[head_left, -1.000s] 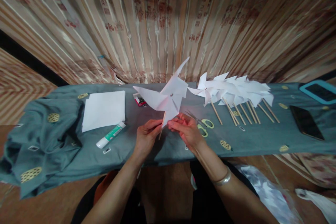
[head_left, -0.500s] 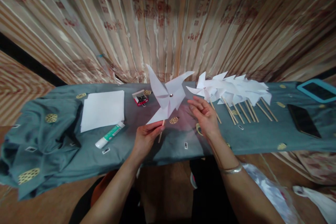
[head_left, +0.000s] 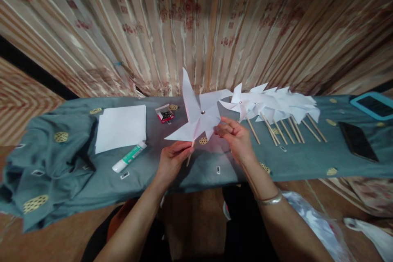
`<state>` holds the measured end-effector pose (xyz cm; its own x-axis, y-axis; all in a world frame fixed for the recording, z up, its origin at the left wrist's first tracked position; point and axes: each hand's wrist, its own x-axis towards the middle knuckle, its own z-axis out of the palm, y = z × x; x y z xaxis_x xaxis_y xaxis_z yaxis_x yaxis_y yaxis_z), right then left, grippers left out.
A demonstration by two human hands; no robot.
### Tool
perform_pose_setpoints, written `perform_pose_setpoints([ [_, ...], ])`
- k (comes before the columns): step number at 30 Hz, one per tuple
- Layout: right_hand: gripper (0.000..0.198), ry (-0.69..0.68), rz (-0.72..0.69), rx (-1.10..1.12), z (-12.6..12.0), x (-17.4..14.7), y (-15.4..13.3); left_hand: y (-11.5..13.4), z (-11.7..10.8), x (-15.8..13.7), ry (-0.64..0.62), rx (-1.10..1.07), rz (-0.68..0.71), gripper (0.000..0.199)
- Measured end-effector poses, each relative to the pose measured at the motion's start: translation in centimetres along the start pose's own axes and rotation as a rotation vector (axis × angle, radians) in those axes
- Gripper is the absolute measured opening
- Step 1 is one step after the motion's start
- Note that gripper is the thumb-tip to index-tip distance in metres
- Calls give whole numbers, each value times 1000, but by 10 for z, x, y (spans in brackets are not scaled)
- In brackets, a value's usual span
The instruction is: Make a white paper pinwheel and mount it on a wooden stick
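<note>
A white paper pinwheel [head_left: 201,110] with a metal pin at its centre stands upright over the table. My left hand [head_left: 175,157] is closed round its thin wooden stick [head_left: 189,156], just below the blades. At the pinwheel's right side, my right hand [head_left: 235,137] has thumb and fingertips pinched at the edge of a lower blade. Several finished-looking pinwheels [head_left: 276,102] lie overlapped in a row to the right, sticks pointing toward me. Left of the held pinwheel is a small red box [head_left: 166,114] of dark pins, its lid up.
A stack of white paper [head_left: 123,127] lies at left, with a glue stick [head_left: 129,156] in front. Bunched cloth [head_left: 52,159] covers the table's left end. On the right are a dark phone [head_left: 357,141] and a blue-framed device [head_left: 373,104]. A curtain [head_left: 190,28] hangs behind.
My right hand has moved left and closed on the pinwheel's blade edge. The blades have turned a little clockwise. My left hand keeps its hold on the stick.
</note>
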<state>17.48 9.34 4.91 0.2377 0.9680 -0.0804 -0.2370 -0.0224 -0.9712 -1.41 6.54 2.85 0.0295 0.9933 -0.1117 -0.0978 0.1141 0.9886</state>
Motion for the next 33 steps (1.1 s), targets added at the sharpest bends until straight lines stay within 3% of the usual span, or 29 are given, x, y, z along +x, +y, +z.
perform_pose_setpoints([
  [10, 41, -106, 224, 147, 16, -18, -1, -1, 1, 1, 24, -42, 22, 14],
  [17, 35, -173, 232, 175, 23, -25, 4, -5, 2, 2, -2, -58, 21, 15],
  [23, 44, -148, 263, 218, 23, -25, 3, -6, 1, 2, -10, -44, 27, 15],
  [33, 32, -264, 216, 153, 31, -37, 5, -5, 6, 3, -74, 19, 78, 12],
])
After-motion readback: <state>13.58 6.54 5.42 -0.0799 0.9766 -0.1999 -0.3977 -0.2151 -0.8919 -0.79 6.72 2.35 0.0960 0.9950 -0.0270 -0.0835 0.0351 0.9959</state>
